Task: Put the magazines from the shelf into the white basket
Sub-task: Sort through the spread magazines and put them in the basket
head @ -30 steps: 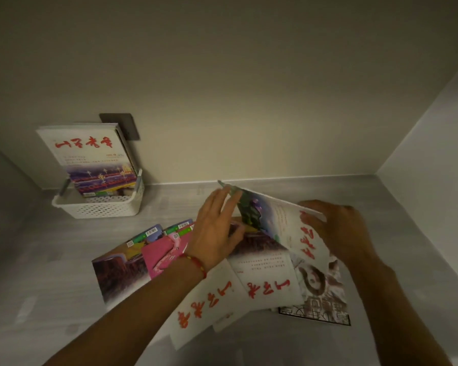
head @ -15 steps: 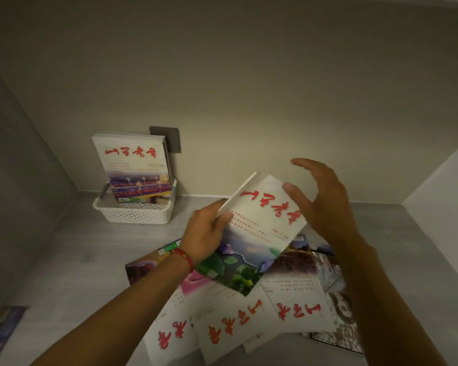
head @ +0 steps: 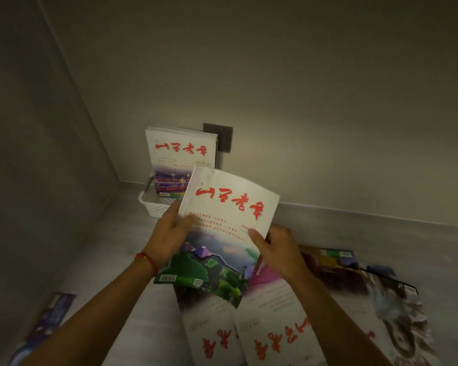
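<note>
Hiding the white basket (head: 154, 207) (mostly), both hands' grip clasps one magazine (head: 222, 228).

- Both hands hold one magazine (head: 222, 228) upright above the shelf (head: 111, 249): left hand (head: 169, 236) on its left edge, right hand (head: 278, 249) on its right.
- Behind it, the white basket (head: 154, 207) holds magazines standing on end (head: 180, 157).
- More magazines (head: 288, 313) lie spread on the shelf.

Red calligraphic title on magazine (head: 222, 223)
</note>
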`<state>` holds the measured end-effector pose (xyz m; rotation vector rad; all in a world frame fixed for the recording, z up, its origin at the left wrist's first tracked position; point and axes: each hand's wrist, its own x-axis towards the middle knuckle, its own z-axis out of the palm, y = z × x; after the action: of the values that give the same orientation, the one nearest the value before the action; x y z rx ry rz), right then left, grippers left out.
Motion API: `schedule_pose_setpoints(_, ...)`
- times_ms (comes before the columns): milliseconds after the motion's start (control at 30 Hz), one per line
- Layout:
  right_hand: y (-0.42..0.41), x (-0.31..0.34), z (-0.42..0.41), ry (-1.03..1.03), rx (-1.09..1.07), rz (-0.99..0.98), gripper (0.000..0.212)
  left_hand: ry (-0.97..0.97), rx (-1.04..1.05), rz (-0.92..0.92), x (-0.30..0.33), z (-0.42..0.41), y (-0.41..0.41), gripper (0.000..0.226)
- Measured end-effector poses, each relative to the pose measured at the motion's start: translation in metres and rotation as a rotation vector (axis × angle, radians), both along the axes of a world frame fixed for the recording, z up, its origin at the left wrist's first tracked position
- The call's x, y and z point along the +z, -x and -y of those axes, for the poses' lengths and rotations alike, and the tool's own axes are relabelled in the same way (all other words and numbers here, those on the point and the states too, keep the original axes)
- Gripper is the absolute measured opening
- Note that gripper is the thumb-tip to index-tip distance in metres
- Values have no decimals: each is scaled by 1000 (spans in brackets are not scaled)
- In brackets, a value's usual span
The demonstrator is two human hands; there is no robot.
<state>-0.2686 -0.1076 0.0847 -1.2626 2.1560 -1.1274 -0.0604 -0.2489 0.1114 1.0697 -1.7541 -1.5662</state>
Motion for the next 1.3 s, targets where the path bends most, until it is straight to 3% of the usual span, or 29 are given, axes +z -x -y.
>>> schedule_pose_setpoints(133,-3,28,59,33,11,-205,31,201,90,88,7,54,-23,30)
schedule_pose_setpoints(233,-4,47,106,119,-11,-182,29,440,245,228,28,101,-29,19)
schedule_pose_setpoints(333,-6,60,147,163,-26,-130,33,522,315,212,48,141,-30,24)
schedule_pose_setpoints(467,-4,64,194,164,-35,-154,37,345,324,102,50,184,-26,28)
schedule_pose_setpoints(733,6,22,241,74,-30,-113,36,121,292,156,-4,230,-21,28)
schedule_pose_setpoints(1000,-4,-28,264,-6,-192,-63,33,84,229,229,-38,238,-11,33)
schedule_pose_setpoints(1133,-5,-33,265,10,-273,83,31,114,240,225,-37,240,1,31)
schedule_pose_setpoints(1300,1,-34,229,6,-308,367,49,20,252,124,-45,240,18,32)
